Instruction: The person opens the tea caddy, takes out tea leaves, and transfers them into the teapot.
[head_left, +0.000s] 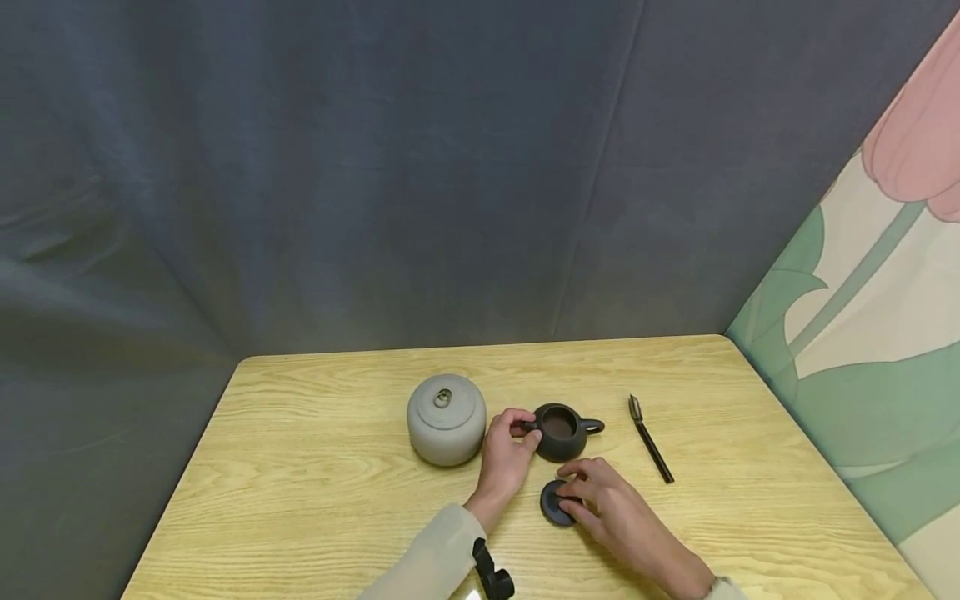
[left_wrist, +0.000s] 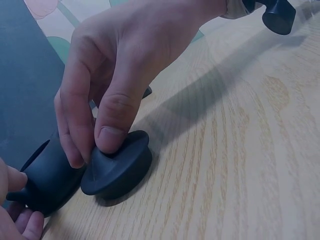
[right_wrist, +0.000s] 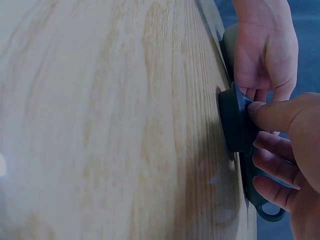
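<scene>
A small dark teapot (head_left: 559, 444) without its lid stands on the table, mouth up, its loop handle (head_left: 594, 426) pointing right. On its left side my left hand (head_left: 506, 454) pinches the spout between thumb and fingers. Nearer to me, my right hand (head_left: 611, 504) grips the round dark lid (head_left: 553, 505) by its knob, which the fingertips hide. In the left wrist view the lid (left_wrist: 125, 172) shows its flange and lower rim close over the wood, with a shadow beneath. The right wrist view shows the thumb (right_wrist: 272, 115) against the top of the lid.
A grey lidded jar (head_left: 447, 429) with a ring on top stands just left of my left hand. To the right of the teapot lies a dark thin tool (head_left: 652, 446) with a pointed metal end. A dark curtain (head_left: 420, 183) hangs behind the wooden table (head_left: 322, 467).
</scene>
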